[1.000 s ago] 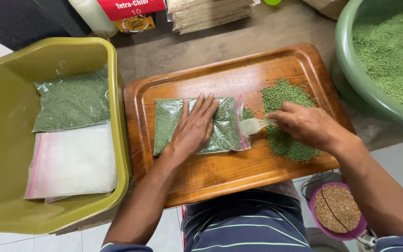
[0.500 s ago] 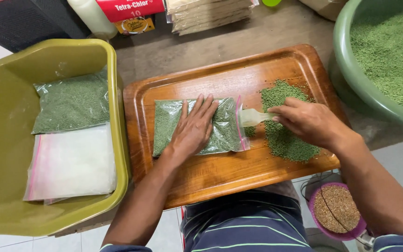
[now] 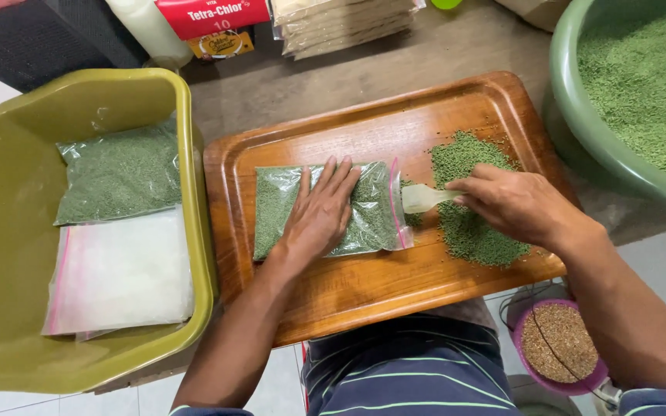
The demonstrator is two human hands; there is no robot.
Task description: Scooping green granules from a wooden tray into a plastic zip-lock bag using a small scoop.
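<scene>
A clear zip bag of green granules [image 3: 275, 208] lies flat on a wooden tray [image 3: 364, 285]. My left hand [image 3: 319, 216] presses down on the bag, fingers spread. My right hand [image 3: 514, 204] grips a small pale plastic spoon [image 3: 422, 198], its bowl at the bag's pink-edged mouth. A loose pile of green granules [image 3: 468, 223] sits on the tray's right part, partly under my right hand.
An olive-green tub [image 3: 9, 231] at left holds a filled green bag [image 3: 121, 173] and a stack of clear bags [image 3: 121, 273]. A large green basin of granules [image 3: 641, 85] stands at right. A purple bowl of brown grain [image 3: 560, 350] sits lower right. Packets and a bottle lie beyond.
The spoon has shifted a little left, closer to the bag's mouth. My left hand stays pressed on the bag.
</scene>
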